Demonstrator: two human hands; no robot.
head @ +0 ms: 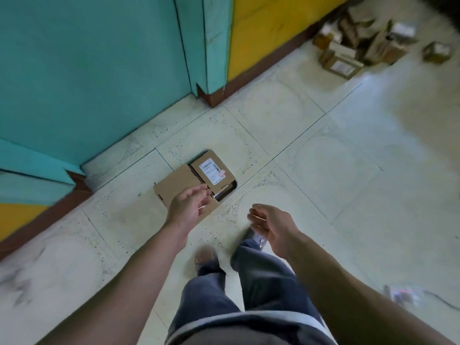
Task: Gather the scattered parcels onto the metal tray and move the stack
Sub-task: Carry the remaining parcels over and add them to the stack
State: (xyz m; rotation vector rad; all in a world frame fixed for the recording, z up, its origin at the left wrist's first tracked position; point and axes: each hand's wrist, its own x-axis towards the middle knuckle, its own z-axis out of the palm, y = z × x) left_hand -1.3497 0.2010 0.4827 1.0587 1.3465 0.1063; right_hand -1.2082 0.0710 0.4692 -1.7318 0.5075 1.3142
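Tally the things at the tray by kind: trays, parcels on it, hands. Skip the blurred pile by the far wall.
Metal tray: 1
Parcels on it: 2 (plain brown parcel, labelled parcel)
Hands: 2 (left hand, right hand, both holding nothing)
Total: 5

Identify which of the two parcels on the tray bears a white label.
The farther parcel, away from the left hand: its top carries a white label with a red mark. The nearer parcel, beside it on the tray, shows plain cardboard.
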